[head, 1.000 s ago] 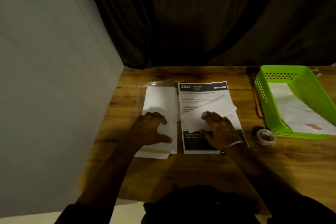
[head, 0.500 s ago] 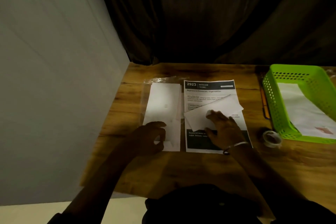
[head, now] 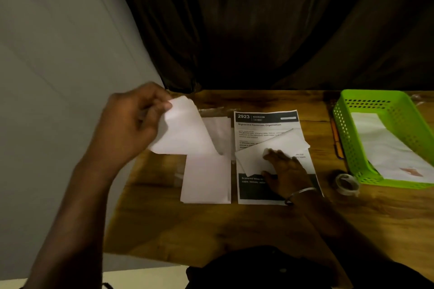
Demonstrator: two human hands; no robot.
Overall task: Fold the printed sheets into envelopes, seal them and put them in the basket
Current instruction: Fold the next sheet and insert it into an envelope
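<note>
My left hand [head: 131, 124] is raised above the table's left side and pinches the corner of a white envelope [head: 183, 134], which hangs lifted over the stack of white envelopes [head: 206, 178]. My right hand [head: 284, 171] lies flat, fingers straight, on a folded white sheet [head: 270, 150]. That folded sheet rests askew on the stack of printed sheets [head: 267, 122], whose top page reads "2923". A green basket [head: 366, 101] at the right holds a sealed white envelope [head: 387, 148].
A roll of clear tape [head: 347, 184] sits on the wooden table [head: 234, 230] between the printed sheets and the basket. An orange pencil [head: 336, 141] lies along the basket's left side. A grey wall stands at the left and a dark curtain behind.
My left hand has risen from the envelope stack with one envelope pinched in its fingers. My right hand has stayed on the folded sheet.
</note>
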